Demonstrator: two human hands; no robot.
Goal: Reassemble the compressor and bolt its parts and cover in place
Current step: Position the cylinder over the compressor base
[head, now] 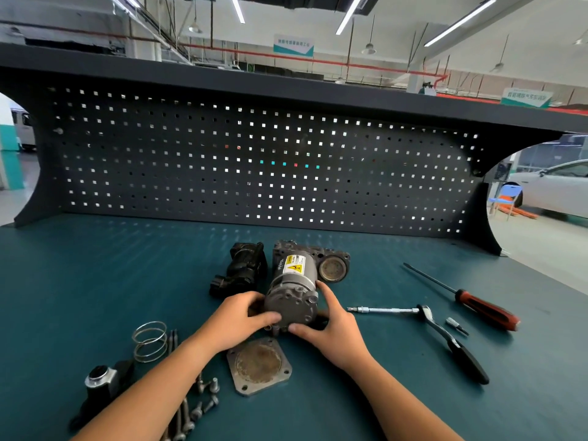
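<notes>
my left hand (pixel 240 316) and right hand (pixel 334 329) are both closed around the compressor (pixel 291 294) end cap, seating it. next, i judge, come the bolts (pixel 206 396) and ratchet (pixel 445 335).

Automotive workshop. Evidence: teal-topped workbench (pixel 95 281) with dark perforated tool panel (pixel 254 173); ratchet wrench (pixel 445 332), screwdriver (pixel 477 302) and loose bolts (pixel 203 399) laid out; white car (pixel 553 189) parked behind; industrial strip lights (pixel 350 14) overhead.

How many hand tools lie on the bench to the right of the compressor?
3: a ratchet wrench nearest the right hand, a red-handled screwdriver beyond it, and a small loose bit between them. None seems hidden.
</notes>
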